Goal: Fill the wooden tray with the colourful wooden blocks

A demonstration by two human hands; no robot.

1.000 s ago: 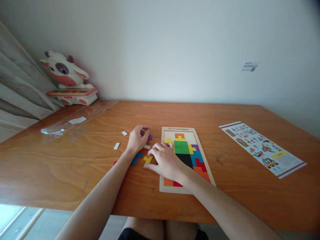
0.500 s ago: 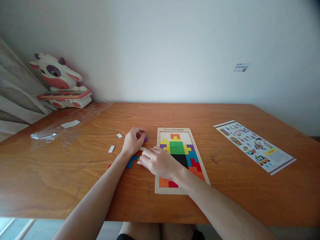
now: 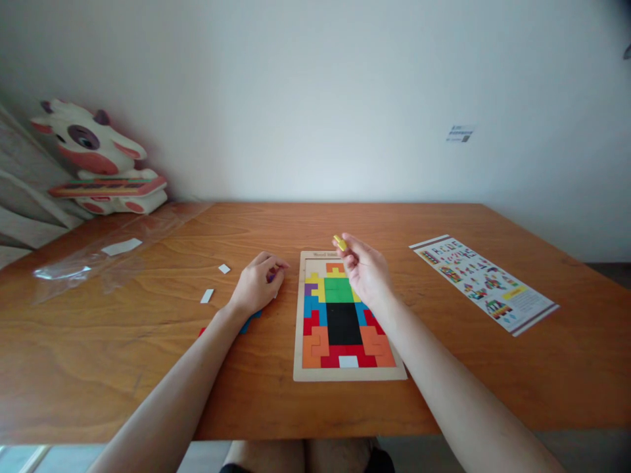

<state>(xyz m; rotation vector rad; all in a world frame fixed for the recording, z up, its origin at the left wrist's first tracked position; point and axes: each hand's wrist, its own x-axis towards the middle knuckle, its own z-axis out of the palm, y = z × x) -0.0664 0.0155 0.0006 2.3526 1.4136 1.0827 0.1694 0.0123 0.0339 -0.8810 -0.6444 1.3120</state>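
Observation:
My right hand (image 3: 367, 269) is raised over the upper right of the wooden puzzle board (image 3: 299, 355), its thumb and fingers pinching a yellow puzzle piece (image 3: 340, 243). Left of the board, my left hand (image 3: 259, 282) rests low over the table with curled fingers. A bit of a purple puzzle piece (image 3: 271, 278) shows between them; the rest of it is hidden. Inside the frame lie green pieces (image 3: 338, 289), a black block (image 3: 344, 323), and red, orange, blue, yellow and purple pieces. Under my left wrist, a blue piece (image 3: 251, 322) is partly covered.
Two small white pieces (image 3: 207, 296) lie left of my left hand. A printed pattern sheet (image 3: 486, 286) is on the right side of the wooden table (image 3: 148, 368). At the back left are a clear plastic bag (image 3: 89, 269) and a cow-shaped toy keyboard (image 3: 106, 161).
My right hand has lifted from beside the left hand, moving up and right over the board with the yellow piece. My left hand stays near its place. The view has shifted slightly.

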